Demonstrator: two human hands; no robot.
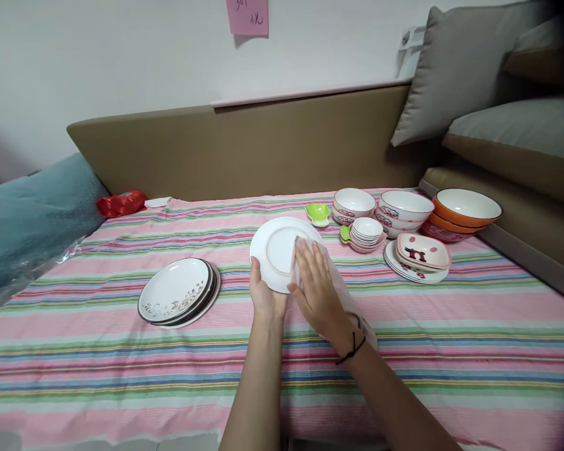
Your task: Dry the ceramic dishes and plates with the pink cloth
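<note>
A white plate (275,241), its underside with the foot ring facing me, is held up over the striped cloth. My left hand (266,297) grips its lower rim, thumb on the near face and the other fingers hidden behind. My right hand (316,285) presses a pale pink cloth (336,279) flat against the plate's right side, fingers stretched over the cloth. Part of this cloth hangs down behind my right wrist, which wears a black cord. To the left lies a stack of dark-rimmed plates (173,288), the top one with a floral pattern.
On the right stand stacked white bowls (404,203), orange bowls (467,207), small dishes (366,228), a green leaf-shaped dish (318,213) and a square dish (423,252) on plates. A red package (121,203) lies back left. Cushions (451,62) and a brown backrest (263,150) border the striped cloth (122,363).
</note>
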